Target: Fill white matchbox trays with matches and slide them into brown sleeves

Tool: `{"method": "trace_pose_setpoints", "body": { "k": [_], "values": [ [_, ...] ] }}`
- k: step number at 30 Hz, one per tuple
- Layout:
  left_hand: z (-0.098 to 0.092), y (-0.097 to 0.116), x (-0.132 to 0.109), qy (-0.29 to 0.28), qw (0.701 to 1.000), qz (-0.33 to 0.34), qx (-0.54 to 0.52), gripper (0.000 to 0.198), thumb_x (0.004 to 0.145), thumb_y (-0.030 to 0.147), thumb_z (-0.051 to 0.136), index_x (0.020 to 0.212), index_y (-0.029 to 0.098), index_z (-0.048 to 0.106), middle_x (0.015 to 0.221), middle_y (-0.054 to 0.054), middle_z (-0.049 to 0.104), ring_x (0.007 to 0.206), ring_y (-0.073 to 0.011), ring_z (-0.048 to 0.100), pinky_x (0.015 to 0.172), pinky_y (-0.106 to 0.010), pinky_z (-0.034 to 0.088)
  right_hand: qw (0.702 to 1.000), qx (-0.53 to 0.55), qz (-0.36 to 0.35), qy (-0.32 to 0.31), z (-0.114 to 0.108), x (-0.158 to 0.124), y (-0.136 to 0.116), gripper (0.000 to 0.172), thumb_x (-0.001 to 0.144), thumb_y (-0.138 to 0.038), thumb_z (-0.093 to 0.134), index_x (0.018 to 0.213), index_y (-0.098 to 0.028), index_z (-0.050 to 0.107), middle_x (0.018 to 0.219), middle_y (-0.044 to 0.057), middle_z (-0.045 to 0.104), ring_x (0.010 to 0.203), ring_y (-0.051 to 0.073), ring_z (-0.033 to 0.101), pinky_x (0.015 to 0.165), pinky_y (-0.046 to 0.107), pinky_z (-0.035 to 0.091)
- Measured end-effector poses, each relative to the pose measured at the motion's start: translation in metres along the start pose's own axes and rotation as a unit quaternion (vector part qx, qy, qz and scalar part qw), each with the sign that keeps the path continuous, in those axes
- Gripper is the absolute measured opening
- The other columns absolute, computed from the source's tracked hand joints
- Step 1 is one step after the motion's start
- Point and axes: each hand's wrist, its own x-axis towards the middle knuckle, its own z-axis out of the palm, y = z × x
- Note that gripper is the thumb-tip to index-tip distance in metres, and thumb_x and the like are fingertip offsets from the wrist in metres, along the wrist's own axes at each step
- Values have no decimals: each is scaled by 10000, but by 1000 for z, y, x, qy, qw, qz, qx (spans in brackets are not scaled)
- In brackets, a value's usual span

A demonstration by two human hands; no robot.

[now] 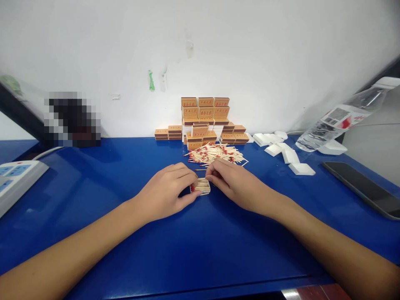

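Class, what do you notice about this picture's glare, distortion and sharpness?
In the head view, the glossy blue tabletop shows a soft sheen and darker patches; in the head view, the bottle at right looks tilted and stretched, perhaps by a wide lens; in the head view, pixelation obscures a dark object at left, while the match pile is too fine to count.

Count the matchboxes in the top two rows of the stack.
6: top row, upper left box, upper middle box and upper right box; row below, lower left box, lower middle box and lower right box. More may be hidden behind them.
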Motion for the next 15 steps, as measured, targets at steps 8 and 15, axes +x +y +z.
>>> {"method": "trace_pose_setpoints", "body": {
  "k": [8,15],
  "values": [
    [0,-1,0,-5,1000,6,7,141,1040,279,635,952,180,684,1015,-76,760,972,-238,695,894,-405,564,999,-3,-35,14,1,0,-3,109,1043,-176,561,990,-195,655,978,57,652,872,189,606,773,324,455],
    [0,-1,0,3,1000,15,13,160,1053,294,619,989,184,715,1045,-80,762,965,-229,694,885,-395,565,999,2,-43,-8,-3,-3,-3,80,1001,-177,633,1016,-198,709,988,48,639,803,163,589,726,308,446]
  ]
}}
